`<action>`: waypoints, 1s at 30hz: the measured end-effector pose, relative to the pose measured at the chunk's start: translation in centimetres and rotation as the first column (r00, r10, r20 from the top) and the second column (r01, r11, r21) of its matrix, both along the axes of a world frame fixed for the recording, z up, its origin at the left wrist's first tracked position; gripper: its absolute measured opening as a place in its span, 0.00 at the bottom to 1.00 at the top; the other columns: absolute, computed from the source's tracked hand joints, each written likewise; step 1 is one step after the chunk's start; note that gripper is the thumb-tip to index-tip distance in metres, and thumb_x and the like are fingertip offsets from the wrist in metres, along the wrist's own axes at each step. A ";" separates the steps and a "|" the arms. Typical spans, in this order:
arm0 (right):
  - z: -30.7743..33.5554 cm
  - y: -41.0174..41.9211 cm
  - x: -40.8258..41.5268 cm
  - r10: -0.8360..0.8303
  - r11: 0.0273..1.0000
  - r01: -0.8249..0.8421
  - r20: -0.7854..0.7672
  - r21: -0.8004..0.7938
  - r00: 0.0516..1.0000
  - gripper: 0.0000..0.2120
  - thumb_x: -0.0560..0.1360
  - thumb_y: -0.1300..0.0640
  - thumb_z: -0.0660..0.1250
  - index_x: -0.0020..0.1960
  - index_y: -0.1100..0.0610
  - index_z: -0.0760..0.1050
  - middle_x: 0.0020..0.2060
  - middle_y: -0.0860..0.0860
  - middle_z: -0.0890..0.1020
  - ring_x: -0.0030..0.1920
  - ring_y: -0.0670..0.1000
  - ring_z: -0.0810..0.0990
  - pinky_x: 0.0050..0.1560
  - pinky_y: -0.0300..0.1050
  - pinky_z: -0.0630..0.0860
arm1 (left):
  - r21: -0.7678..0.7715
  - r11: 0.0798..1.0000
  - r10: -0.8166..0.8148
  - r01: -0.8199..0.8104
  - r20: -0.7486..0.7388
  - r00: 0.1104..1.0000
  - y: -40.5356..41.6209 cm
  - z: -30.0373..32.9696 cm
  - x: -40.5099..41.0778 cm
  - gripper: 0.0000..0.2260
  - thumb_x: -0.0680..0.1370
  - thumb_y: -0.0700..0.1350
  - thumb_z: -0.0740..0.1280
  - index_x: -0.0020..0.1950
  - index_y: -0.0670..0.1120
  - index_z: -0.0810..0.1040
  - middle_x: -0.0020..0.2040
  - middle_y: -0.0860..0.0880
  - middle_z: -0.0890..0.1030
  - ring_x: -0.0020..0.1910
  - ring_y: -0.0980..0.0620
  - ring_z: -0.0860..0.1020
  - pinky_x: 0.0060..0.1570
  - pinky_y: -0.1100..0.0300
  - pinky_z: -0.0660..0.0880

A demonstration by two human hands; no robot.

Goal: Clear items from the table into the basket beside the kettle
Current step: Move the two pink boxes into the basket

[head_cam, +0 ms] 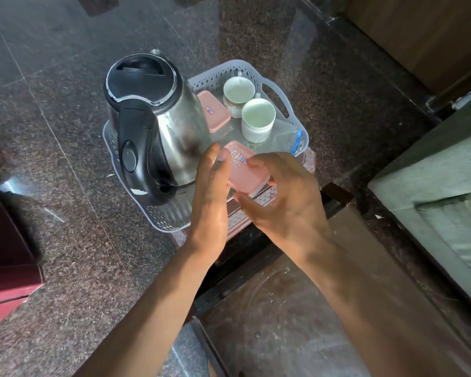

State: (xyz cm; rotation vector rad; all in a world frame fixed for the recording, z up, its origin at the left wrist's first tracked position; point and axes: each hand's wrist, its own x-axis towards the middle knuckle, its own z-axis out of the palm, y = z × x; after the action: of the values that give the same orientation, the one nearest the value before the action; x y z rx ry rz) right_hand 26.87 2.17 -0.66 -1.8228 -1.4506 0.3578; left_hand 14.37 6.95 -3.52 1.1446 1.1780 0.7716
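Note:
A small pink lidded box (246, 176) with a "19" label is held just above the near edge of the pale perforated basket (245, 63). My right hand (286, 202) grips it from the right, fingers curled over its far side and thumb under its near edge. My left hand (210, 202) lies with straight fingers along the box's left side, its thumb resting on the lid. The steel kettle (158, 110) with a black handle stands right beside the basket, on a matching tray (163, 216).
Inside the basket are another pink box (214, 111), two white cups (238, 89) (257, 117) and a clear zip bag (294, 140). A glass-topped table (283, 308) lies below my arms. A red box (8, 270) sits left, grey upholstery (446, 186) right.

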 end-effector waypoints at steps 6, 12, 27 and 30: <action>-0.7 2.6 0.6 -0.109 0.993 0.111 0.057 -0.037 0.992 0.20 0.70 0.55 0.82 0.59 0.58 0.83 0.53 0.52 0.86 0.56 0.56 0.84 0.62 0.52 0.78 | 0.109 0.990 -0.076 0.086 -0.089 0.993 0.2 0.4 -0.7 0.57 0.71 0.84 0.57 0.88 0.46 0.62 0.88 0.45 0.66 0.88 0.47 0.64 0.88 0.44 0.61; -2.6 6.2 0.8 -0.123 0.971 0.150 0.150 -0.187 0.981 0.19 0.72 0.50 0.80 0.58 0.57 0.81 0.53 0.54 0.85 0.57 0.56 0.82 0.57 0.49 0.77 | 0.082 0.996 -0.030 0.032 -0.020 0.999 -0.8 -0.4 -1.6 0.35 0.79 0.72 0.56 0.83 0.59 0.70 0.76 0.70 0.74 0.80 0.70 0.69 0.82 0.64 0.66; -4.0 8.5 1.0 0.009 0.905 0.140 0.346 -0.402 0.938 0.19 0.77 0.46 0.75 0.63 0.55 0.78 0.57 0.56 0.83 0.59 0.59 0.83 0.53 0.49 0.79 | 0.221 0.973 -0.061 0.065 -0.026 0.998 -2.4 -0.4 -1.6 0.26 0.86 0.61 0.56 0.79 0.50 0.76 0.68 0.69 0.78 0.70 0.78 0.74 0.67 0.81 0.67; -2.7 6.4 1.3 -0.029 0.942 0.147 0.363 -0.302 0.931 0.15 0.80 0.48 0.71 0.62 0.55 0.80 0.58 0.55 0.82 0.60 0.56 0.82 0.56 0.49 0.79 | 0.312 0.946 -0.069 0.091 -0.081 0.994 -3.5 -0.2 -1.6 0.23 0.89 0.55 0.56 0.79 0.47 0.77 0.69 0.69 0.78 0.70 0.78 0.74 0.68 0.80 0.67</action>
State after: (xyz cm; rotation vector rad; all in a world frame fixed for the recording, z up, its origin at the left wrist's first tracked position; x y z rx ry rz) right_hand 28.12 8.55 -3.39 -2.3064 -1.6149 0.2393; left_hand 12.81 3.48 -3.76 1.4856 1.0808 0.8854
